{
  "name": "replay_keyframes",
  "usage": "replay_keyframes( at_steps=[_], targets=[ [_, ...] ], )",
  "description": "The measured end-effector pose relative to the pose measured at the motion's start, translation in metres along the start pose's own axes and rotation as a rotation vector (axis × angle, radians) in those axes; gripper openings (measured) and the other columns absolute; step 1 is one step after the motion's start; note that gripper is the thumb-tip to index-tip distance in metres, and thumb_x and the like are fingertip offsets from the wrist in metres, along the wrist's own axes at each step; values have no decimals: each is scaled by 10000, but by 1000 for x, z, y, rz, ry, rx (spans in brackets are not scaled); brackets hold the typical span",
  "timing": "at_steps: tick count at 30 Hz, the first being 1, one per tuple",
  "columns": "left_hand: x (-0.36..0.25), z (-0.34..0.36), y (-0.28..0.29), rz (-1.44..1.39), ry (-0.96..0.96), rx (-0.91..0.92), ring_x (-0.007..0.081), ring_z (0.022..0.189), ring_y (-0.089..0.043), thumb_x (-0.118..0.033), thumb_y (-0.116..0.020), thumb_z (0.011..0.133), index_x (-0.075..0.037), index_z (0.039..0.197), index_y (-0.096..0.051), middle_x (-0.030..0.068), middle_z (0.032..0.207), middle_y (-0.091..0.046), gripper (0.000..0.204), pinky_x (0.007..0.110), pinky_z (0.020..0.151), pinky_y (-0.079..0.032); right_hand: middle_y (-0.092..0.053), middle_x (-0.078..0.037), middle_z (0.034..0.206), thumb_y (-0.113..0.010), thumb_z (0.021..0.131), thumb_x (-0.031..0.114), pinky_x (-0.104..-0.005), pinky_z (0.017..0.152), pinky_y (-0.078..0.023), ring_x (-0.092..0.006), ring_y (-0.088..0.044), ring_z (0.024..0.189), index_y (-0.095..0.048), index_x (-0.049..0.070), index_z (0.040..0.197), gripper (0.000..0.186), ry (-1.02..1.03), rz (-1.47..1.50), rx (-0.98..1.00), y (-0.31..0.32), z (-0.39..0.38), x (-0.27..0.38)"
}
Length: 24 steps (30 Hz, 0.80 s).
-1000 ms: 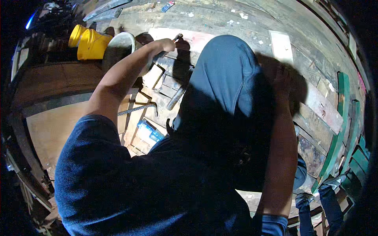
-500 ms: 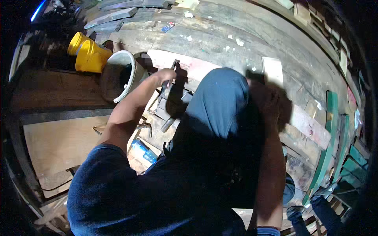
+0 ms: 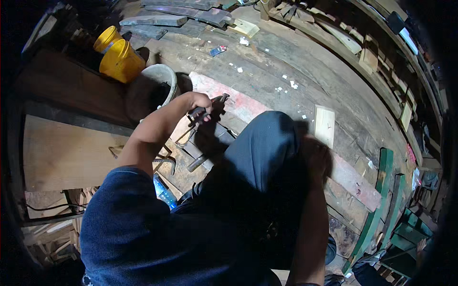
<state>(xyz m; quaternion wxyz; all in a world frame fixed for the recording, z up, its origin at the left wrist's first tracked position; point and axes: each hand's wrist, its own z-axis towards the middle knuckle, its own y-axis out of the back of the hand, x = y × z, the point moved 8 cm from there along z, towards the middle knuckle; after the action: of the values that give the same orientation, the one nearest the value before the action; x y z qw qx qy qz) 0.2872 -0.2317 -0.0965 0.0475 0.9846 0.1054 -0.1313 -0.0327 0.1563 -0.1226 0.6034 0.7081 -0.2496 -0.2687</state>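
Observation:
My left hand (image 3: 200, 102) is closed around a dark metal hand tool (image 3: 220, 98), its narrow end pointing to the far right; its exact kind is unclear. It hangs over a long pink-stained plank (image 3: 248, 102) on the floor. Below that hand lie a metal rod-like piece (image 3: 196, 163) and a bent ribbed bar (image 3: 167, 160). My right hand (image 3: 315, 155) is in deep shadow beside my raised knee (image 3: 262, 148), close to the plank's right part. Its fingers do not show clearly. Near it lies a pale wood piece (image 3: 325, 125).
A grey bucket (image 3: 167, 76) and yellow buckets (image 3: 121, 62) stand at the far left. A plywood panel (image 3: 71, 152) is at left. Green beams (image 3: 379, 200) lie at right, near another person's legs (image 3: 365, 274). Boards (image 3: 152, 21) and scraps lie at the back. A blue bottle-like object (image 3: 164, 193) is beside me.
The view has shifted, so the whole scene sits differently. The tool in my left hand has tilted from nearly upright toward the right. My right hand stays beside the knee.

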Motion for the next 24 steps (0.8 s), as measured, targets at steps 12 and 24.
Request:
replay_keyframes(
  at_steps=[12,24],
  targets=[
    [-88,-53,23,2263,-42,-870,263,1259,-399,-247,-486,865,-7,1295,-467,105,1304,-484,493,489,1058,-204,-492,-250,1208,-456,861,220,-484,964,-397,-408,-475,1125,-461,5,1235,431,320,-298,-304,38,-9,38],
    [-91,-41,-1,2262,-110,-863,297,1201,-420,-268,-521,854,-2,1223,-539,129,1216,-522,455,565,1025,-230,-573,-154,1072,-452,866,226,-483,859,-449,-341,-541,1045,-521,56,1159,346,262,-374,-386,45,-10,32]
  ],
)
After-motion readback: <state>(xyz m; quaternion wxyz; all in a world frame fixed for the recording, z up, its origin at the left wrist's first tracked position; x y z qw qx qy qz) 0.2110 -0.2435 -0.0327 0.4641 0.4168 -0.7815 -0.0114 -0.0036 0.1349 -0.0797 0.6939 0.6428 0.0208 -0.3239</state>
